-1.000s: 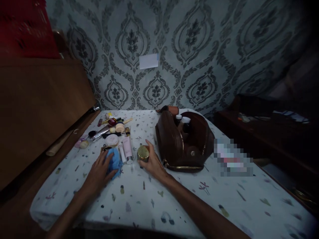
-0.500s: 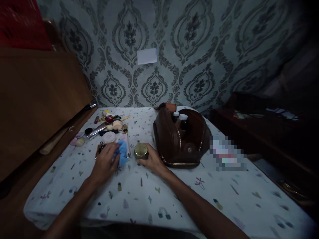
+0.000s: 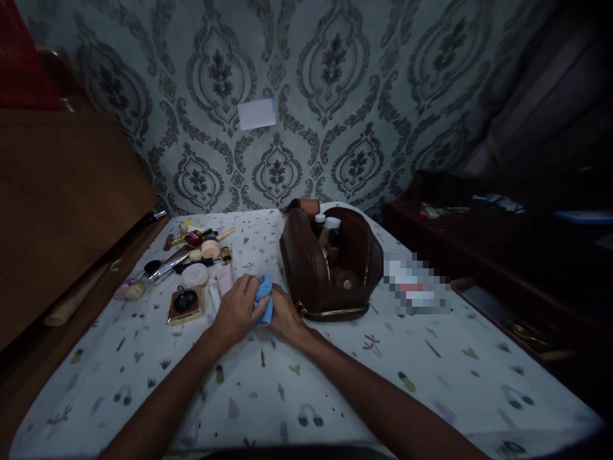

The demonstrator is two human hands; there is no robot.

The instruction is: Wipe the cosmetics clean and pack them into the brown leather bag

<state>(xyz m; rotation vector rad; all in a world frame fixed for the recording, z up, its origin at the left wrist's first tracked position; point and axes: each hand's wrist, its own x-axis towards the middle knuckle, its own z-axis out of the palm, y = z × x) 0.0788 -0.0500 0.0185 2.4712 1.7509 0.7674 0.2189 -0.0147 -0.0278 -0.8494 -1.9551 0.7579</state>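
Note:
My left hand presses a blue cloth down over the spot where a gold-lidded jar stood; the jar itself is hidden under cloth and fingers. My right hand is curled beside the cloth, fingers wrapped round what lies beneath it. Both hands meet just left of an open brown toiletry bag holding white-capped bottles.
Several cosmetics lie at the left: a gold compact, a pink tube, a round powder pot, brushes. All rest on a white patterned cloth. A wooden panel borders the left, dark furniture the right.
My left hand carried the blue cloth rightward onto the gold-lidded jar held by my right hand, covering it. The gold compact is now uncovered. The view shifted right.

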